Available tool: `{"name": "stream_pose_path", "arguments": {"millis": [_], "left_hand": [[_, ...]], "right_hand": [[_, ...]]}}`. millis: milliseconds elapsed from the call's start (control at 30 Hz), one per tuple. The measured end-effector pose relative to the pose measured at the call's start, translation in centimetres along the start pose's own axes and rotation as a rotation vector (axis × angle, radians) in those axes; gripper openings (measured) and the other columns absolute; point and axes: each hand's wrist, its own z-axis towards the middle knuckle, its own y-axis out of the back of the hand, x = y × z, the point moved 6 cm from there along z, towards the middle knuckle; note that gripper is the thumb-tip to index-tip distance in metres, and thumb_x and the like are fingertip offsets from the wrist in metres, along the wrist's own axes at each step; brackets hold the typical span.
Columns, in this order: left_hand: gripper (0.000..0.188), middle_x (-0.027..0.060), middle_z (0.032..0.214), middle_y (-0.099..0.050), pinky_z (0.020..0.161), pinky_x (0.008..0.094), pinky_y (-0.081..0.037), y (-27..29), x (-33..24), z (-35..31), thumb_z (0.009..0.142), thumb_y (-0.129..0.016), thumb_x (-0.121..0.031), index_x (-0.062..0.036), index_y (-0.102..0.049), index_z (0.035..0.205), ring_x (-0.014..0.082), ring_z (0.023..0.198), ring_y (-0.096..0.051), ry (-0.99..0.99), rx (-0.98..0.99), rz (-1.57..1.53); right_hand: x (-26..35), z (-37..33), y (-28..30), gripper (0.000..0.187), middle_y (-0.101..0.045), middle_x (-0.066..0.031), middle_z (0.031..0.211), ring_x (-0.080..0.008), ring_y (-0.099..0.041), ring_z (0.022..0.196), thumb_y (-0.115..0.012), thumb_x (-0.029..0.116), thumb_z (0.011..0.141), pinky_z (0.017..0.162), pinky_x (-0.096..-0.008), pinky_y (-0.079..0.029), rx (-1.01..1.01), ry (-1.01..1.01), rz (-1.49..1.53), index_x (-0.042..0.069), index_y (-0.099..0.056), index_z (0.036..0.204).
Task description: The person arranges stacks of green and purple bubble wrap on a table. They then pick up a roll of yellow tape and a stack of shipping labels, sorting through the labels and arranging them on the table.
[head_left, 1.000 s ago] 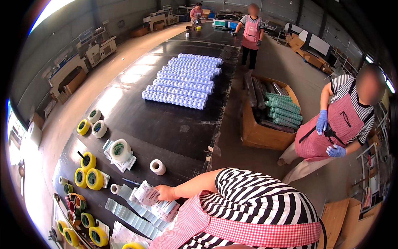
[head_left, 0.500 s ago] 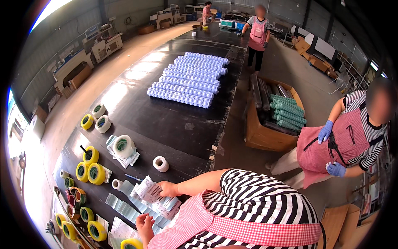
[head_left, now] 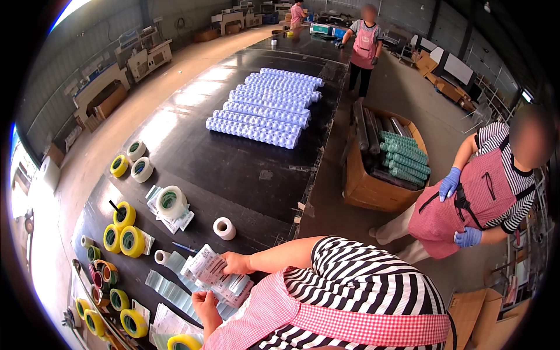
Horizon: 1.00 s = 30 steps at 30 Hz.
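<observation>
My right hand (head_left: pixel 236 263) is closed on the edge of a bunch of white printed labels (head_left: pixel 207 266), which hangs over more label sheets on the black table. Just nearer to me, my left hand (head_left: pixel 206 306) has its fingers curled together beside the lower labels. Whether anything is pinched in them is too small to make out. Pale, glossy, folded strips (head_left: pixel 169 291) lie to the left of both hands. A blue pen (head_left: pixel 184 247) and a small white roll (head_left: pixel 161 256) rest just beyond the labels.
Yellow tape rolls (head_left: pixel 132 241) and a white tape roll (head_left: pixel 171 202) on papers stand at left. Bundled lilac rolls (head_left: pixel 256 111) lie farther up the table (head_left: pixel 245 192). A carton (head_left: pixel 373 195) of dark and green rolls and a gloved co-worker (head_left: pixel 466 204) are at right.
My left hand has moved slightly up toward the labels, and its fingers have curled in. The labels in my right hand have tilted slightly.
</observation>
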Motion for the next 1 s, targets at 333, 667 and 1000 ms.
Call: {"name": "stream_pose_path", "arguments": {"millis": [333, 667, 1000], "left_hand": [[0.029, -0.0020, 0.072, -0.042, 0.051, 0.0238, -0.035, -0.2, -0.6, 0.6, 0.078, -0.067, 0.004, -0.0095, -0.042, 0.081, 0.0088, 0.059, -0.040, -0.162, -0.061, 0.154], [0.037, 0.0022, 0.074, -0.038, 0.061, 0.0305, -0.039, 2.5, 1.0, 3.1, 0.076, -0.074, -0.007, -0.0060, -0.037, 0.078, 0.0159, 0.068, -0.035, -0.318, -0.171, 0.581], [0.039, 0.0103, 0.089, -0.069, 0.070, 0.0335, -0.051, 7.5, 4.8, 10.1, 0.094, -0.059, -0.034, 0.0013, -0.063, 0.111, 0.0190, 0.073, -0.063, -0.132, 0.110, 0.899]], "right_hand": [[-0.3, 0.4, 0.1, 0.046, -0.068, -0.0083, 0.113, -0.0205, -0.062, 0.106, -0.055, -0.011, 0.073, 0.097, -0.0344, -0.046, 0.039, 0.000, 0.051, 0.004, -0.064, 0.116], [0.2, 0.4, 0.6, 0.041, -0.071, -0.0092, 0.103, -0.0192, -0.065, 0.096, -0.061, -0.004, 0.070, 0.086, -0.0320, -0.051, -0.135, 0.113, -0.234, 0.003, -0.067, 0.109], [-0.3, 1.0, 0.4, 0.047, -0.072, -0.0111, 0.103, -0.0243, -0.066, 0.098, -0.062, -0.003, 0.065, 0.086, -0.0349, -0.051, -0.201, 0.137, -0.212, 0.007, -0.069, 0.110]]}}
